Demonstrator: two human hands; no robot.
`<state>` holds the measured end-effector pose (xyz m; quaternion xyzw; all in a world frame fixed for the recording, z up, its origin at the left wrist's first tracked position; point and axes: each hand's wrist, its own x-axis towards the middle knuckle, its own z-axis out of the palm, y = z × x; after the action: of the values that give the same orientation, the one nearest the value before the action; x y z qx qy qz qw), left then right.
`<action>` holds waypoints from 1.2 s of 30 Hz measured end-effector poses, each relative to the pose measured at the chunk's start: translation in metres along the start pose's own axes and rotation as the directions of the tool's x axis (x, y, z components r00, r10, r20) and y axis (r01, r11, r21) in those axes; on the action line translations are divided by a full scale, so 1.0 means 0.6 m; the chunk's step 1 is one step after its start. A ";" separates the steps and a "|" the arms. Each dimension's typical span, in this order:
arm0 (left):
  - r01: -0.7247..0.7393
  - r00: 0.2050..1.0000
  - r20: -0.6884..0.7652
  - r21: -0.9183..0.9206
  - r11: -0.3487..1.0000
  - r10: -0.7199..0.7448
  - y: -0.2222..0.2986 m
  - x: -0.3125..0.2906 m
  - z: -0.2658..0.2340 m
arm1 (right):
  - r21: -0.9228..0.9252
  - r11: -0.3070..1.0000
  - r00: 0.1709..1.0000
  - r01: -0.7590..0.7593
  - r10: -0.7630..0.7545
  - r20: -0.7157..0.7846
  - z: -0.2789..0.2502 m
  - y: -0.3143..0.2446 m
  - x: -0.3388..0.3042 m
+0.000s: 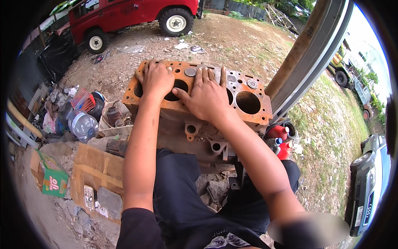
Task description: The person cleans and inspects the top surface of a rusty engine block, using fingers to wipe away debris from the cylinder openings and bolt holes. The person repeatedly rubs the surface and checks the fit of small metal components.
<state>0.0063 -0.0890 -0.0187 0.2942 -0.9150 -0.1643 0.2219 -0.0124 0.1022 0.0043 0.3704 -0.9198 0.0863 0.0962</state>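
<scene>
In front of me is a rusty engine block [177, 115], its flat top face up, with a row of large round cylinder bores. My left hand [156, 81] bears on the left end of the top, fingers bent toward the far edge and closed against the block. Flat across the middle lies my right hand [209, 95], its fingers stretched away from me and thumb out to the left, partly covering the bores. Under its fingers the metal looks greyer than the orange rust at left. A round metal disc [190, 72] lies between the hands; a ring-shaped piece [252, 84] sits farther right.
A post [304, 62] rises just beyond the block's right end. Red bottles [277, 133] stand below it. At left are a large clear plastic bottle [83, 125], a red basket [83, 100], flattened cardboard [89, 164] and a green box [54, 176]. A red vehicle [128, 16] stands beyond.
</scene>
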 end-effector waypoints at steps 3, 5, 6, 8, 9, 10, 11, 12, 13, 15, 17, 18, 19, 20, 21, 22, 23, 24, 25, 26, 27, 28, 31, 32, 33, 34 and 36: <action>-0.002 1.000 0.004 0.019 1.000 0.002 -0.010 -0.005 0.008 | 0.015 1.000 1.000 -0.006 0.006 0.016 0.006 -0.003 -0.004; -0.028 0.996 -0.079 0.000 1.000 0.027 -0.025 0.003 0.002 | -0.023 0.998 0.997 0.058 -0.059 -0.059 -0.002 -0.002 -0.020; -0.038 0.997 -0.071 -0.013 0.999 0.037 -0.011 0.004 -0.004 | 0.033 0.998 0.996 0.054 -0.051 -0.074 0.002 0.013 -0.011; -0.019 0.999 -0.027 -0.033 0.999 0.018 -0.009 0.009 -0.003 | 0.003 0.999 0.996 0.046 -0.046 -0.070 0.010 0.013 0.009; -0.010 1.000 -0.010 -0.036 0.999 0.009 -0.010 0.014 -0.007 | -0.008 0.999 0.996 0.045 -0.046 -0.074 0.009 0.004 0.017; 0.008 1.000 0.009 -0.026 1.000 -0.007 -0.009 0.015 -0.007 | 0.032 0.999 0.999 0.025 -0.024 -0.039 0.006 0.001 0.018; 0.001 1.000 0.006 -0.016 1.000 -0.001 -0.006 0.006 0.000 | 0.027 0.999 1.000 0.025 -0.025 -0.013 0.000 0.003 0.006; -0.001 1.000 -0.009 0.007 1.000 0.001 -0.008 -0.003 -0.004 | 0.034 0.999 0.999 0.037 -0.037 0.004 -0.009 -0.002 -0.010; -0.006 1.000 -0.029 0.018 1.000 0.006 -0.006 -0.004 -0.009 | 0.028 0.998 0.999 0.048 -0.049 0.016 -0.018 -0.001 -0.022; -0.010 1.000 -0.027 0.004 1.000 0.010 -0.002 0.001 -0.018 | 0.050 0.997 0.996 0.065 -0.061 -0.071 0.006 0.011 -0.024; -0.014 1.000 -0.007 -0.019 1.000 0.014 0.007 0.002 -0.014 | 0.073 0.994 0.990 0.076 -0.067 -0.124 0.020 0.022 -0.004; -0.025 0.999 -0.021 -0.035 0.999 0.025 -0.003 0.010 -0.015 | 0.101 0.993 0.992 0.067 -0.055 -0.109 0.017 0.016 0.005; -0.023 1.000 -0.018 -0.030 0.999 0.023 -0.011 0.008 -0.010 | 0.085 0.994 0.994 0.072 -0.065 -0.089 0.013 0.013 -0.002; -0.020 1.000 -0.015 -0.024 0.999 0.020 -0.017 0.004 -0.003 | 0.069 0.994 0.995 0.079 -0.074 -0.068 0.007 0.011 -0.016; -0.022 0.999 -0.024 -0.019 1.000 0.022 -0.016 0.004 -0.008 | 0.051 0.995 0.994 0.090 -0.087 -0.059 0.000 0.011 -0.024; -0.026 0.999 -0.044 -0.005 1.000 0.026 -0.014 0.001 -0.005 | 0.073 0.992 0.992 0.102 -0.096 -0.081 0.004 0.018 -0.035; -0.028 0.998 -0.049 0.007 1.000 0.028 -0.013 0.003 -0.008 | 0.086 0.990 0.989 0.113 -0.104 -0.101 0.002 0.014 -0.027; -0.044 0.998 -0.041 0.013 0.999 0.044 -0.009 0.002 -0.004 | 0.091 0.990 0.990 0.110 -0.100 -0.103 0.005 0.021 -0.027; -0.060 0.998 -0.033 0.018 0.998 0.061 -0.006 0.004 -0.002 | 0.096 0.990 0.990 0.105 -0.095 -0.105 0.007 0.030 -0.025; -0.047 0.998 -0.029 -0.007 0.999 0.046 -0.002 0.009 -0.002 | 0.103 0.988 0.987 0.112 -0.099 -0.128 0.016 0.034 -0.009; -0.029 0.999 -0.026 -0.014 0.999 0.029 -0.008 0.012 -0.006 | 0.120 0.987 0.990 0.106 -0.093 -0.104 0.005 0.025 -0.007; -0.030 0.998 -0.047 0.010 0.999 0.031 -0.012 0.013 -0.003 | 0.084 0.989 0.989 0.119 -0.110 -0.102 0.004 0.023 -0.014; -0.079 0.996 -0.046 0.029 0.996 0.081 -0.019 0.006 -0.003 | 0.045 0.987 0.982 0.151 -0.145 -0.119 0.002 0.031 -0.042; -0.075 0.996 -0.052 -0.014 0.997 0.074 -0.015 0.009 -0.007 | 0.041 0.986 0.979 0.163 -0.157 -0.127 0.001 0.032 -0.044; -0.066 0.996 -0.056 -0.033 0.997 0.064 -0.015 0.011 -0.006 | 0.053 0.987 0.984 0.150 -0.144 -0.108 0.001 0.034 -0.034; -0.063 0.997 -0.055 -0.052 0.997 0.060 -0.015 0.015 -0.005 | 0.067 0.989 0.989 0.129 -0.123 -0.088 0.001 0.033 -0.017; -0.040 0.998 -0.044 -0.041 0.998 0.039 -0.011 0.015 -0.007 | 0.119 0.990 0.997 0.073 -0.074 0.000 -0.015 0.020 -0.002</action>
<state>0.0051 -0.1004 -0.0154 0.2748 -0.9120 -0.1724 0.2510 -0.0186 0.1137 0.0118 0.4093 -0.8990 0.1364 0.0748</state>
